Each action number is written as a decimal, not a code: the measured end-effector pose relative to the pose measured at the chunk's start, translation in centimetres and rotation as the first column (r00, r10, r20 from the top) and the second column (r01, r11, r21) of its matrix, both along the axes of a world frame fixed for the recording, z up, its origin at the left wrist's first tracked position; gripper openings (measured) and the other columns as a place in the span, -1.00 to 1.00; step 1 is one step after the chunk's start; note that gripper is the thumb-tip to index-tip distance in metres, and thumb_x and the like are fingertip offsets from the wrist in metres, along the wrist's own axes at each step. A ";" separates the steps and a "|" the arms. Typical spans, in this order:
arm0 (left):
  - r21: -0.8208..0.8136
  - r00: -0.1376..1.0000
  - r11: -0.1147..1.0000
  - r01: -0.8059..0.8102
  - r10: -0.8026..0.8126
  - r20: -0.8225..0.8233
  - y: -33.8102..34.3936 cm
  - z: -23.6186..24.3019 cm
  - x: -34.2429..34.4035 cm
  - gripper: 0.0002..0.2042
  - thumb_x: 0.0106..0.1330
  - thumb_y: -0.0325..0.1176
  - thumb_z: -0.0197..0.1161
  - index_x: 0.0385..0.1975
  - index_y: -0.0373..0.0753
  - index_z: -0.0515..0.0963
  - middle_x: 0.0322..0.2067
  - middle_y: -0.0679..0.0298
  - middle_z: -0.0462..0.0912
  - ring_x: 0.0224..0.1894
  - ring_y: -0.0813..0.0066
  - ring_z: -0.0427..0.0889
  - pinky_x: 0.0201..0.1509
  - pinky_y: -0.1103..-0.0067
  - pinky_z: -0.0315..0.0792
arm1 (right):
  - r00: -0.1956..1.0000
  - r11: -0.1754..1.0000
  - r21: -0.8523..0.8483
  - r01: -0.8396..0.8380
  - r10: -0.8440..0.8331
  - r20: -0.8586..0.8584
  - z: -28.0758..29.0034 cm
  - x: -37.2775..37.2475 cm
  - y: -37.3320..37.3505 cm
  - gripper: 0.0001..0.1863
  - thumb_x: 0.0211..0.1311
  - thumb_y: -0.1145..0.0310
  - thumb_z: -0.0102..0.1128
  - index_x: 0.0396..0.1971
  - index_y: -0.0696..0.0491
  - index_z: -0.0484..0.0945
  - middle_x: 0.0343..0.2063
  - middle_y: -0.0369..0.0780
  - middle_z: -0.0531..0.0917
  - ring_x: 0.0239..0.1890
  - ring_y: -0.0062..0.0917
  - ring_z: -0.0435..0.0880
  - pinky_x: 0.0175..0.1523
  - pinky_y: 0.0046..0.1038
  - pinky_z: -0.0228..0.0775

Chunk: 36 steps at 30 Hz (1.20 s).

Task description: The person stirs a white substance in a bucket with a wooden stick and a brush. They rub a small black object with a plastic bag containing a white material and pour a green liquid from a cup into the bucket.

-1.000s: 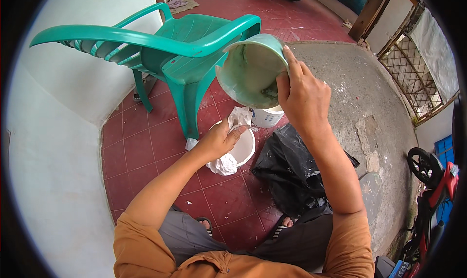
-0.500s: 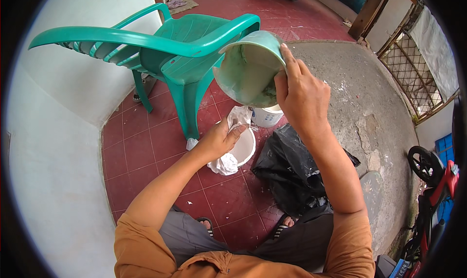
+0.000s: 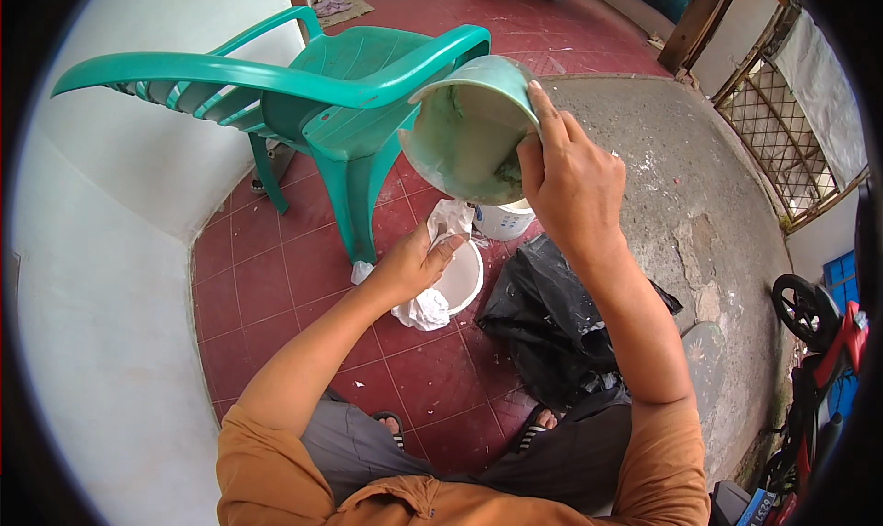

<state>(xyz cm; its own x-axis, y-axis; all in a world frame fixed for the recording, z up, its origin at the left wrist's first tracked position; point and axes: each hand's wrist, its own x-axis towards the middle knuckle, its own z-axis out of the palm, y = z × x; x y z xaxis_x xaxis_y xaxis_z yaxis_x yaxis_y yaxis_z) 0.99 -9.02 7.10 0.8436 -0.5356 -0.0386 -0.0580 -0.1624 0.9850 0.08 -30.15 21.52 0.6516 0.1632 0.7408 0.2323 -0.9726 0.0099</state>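
Note:
My right hand (image 3: pixel 575 172) grips the rim of a pale green bowl-like container (image 3: pixel 469 140), raised and tilted so that its stained inside faces me. Between the fingers of my left hand (image 3: pixel 418 267) is a crumpled white tissue (image 3: pixel 451 218), held just below the container and apart from it. Under that hand a white bucket (image 3: pixel 467 282) stands on the floor, partly hidden, with another crumpled white tissue (image 3: pixel 423 312) at its near side. Behind it, a second white tub (image 3: pixel 504 221) is partly covered by the green container.
A green plastic chair (image 3: pixel 368 135) stands at the left by a white wall (image 3: pixel 101 278). Right of the bucket lies a black plastic bag (image 3: pixel 543 324) on red floor tiles (image 3: pixel 322 296). Rough concrete (image 3: pixel 662 186) and a red motorbike (image 3: pixel 842 351) are farther right.
The green container has shifted very slightly left. Both hands keep their hold, and nothing else has visibly moved.

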 end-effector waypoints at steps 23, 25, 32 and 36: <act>-0.077 0.999 0.997 0.011 -0.007 0.049 -0.2 0.0 0.1 -0.73 0.57 -0.14 0.07 -0.05 -0.24 0.34 -0.58 0.43 0.33 -0.72 0.75 0.23 -0.70 0.68 0.14 | 0.998 0.997 -0.073 -0.021 0.026 0.065 0.0 0.0 -0.2 -0.36 0.08 0.33 0.36 0.22 0.13 0.46 -0.39 -0.28 0.61 -0.55 -0.47 0.68 -0.48 -0.45 0.48; -0.043 0.999 0.999 0.003 -0.001 0.046 -0.3 0.3 0.1 -0.72 0.57 -0.14 0.07 -0.06 -0.25 0.35 -0.58 0.43 0.33 -0.72 0.75 0.23 -0.70 0.68 0.13 | 0.997 0.997 -0.074 -0.025 0.030 0.072 0.0 0.0 -0.3 -0.36 0.08 0.33 0.37 0.22 0.13 0.46 -0.39 -0.28 0.61 -0.55 -0.47 0.68 -0.48 -0.45 0.49; -0.040 1.000 0.999 0.002 -0.001 0.011 0.0 -0.3 0.4 -0.71 0.57 -0.14 0.08 -0.01 -0.25 0.33 -0.57 0.43 0.32 -0.72 0.75 0.23 -0.70 0.68 0.13 | 0.997 0.997 -0.075 -0.020 0.025 0.071 0.2 -0.2 -0.1 -0.34 0.06 0.32 0.38 0.22 0.12 0.47 -0.41 -0.29 0.59 -0.55 -0.48 0.67 -0.47 -0.45 0.49; -0.048 0.999 0.999 0.005 -0.003 0.039 0.1 -0.4 0.4 -0.70 0.57 -0.13 0.08 0.02 -0.24 0.33 -0.56 0.43 0.32 -0.71 0.74 0.23 -0.69 0.68 0.15 | 0.996 0.997 -0.078 -0.016 0.022 0.084 0.3 -0.2 0.0 -0.33 0.06 0.31 0.38 0.23 0.11 0.47 -0.43 -0.30 0.57 -0.56 -0.48 0.66 -0.47 -0.46 0.49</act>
